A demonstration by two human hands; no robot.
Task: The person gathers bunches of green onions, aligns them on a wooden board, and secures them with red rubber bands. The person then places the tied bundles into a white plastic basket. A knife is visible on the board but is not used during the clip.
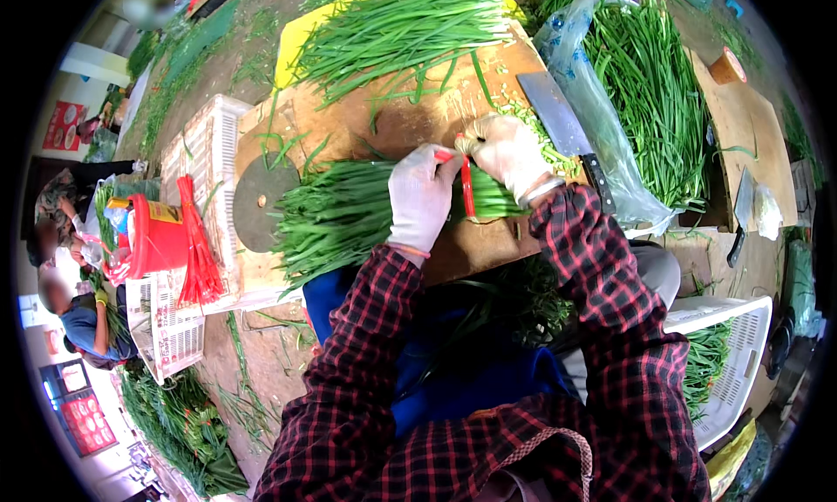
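A bunch of green garlic chives (346,208) lies across the wooden board (477,253), its pale cut ends to the right. Around its stem end runs a red plastic tie (468,191). My left hand (422,191), in a white glove, rests over the bunch and pinches one end of the tie between thumb and fingers. My right hand (507,152), also gloved, is just right of it, its fingers closed on the tie near the upper side of the bunch. A cleaver (556,116) with a black handle lies beyond my right hand, among chopped stem bits (529,119).
Loose chives (405,38) lie on yellow sheeting (288,51) at the board's far side. A plastic-lined container of chives (644,103) stands right, near a second cleaver (742,198). Left are a grey disc (265,204), red ties (196,247), a red bucket (153,237) and two people.
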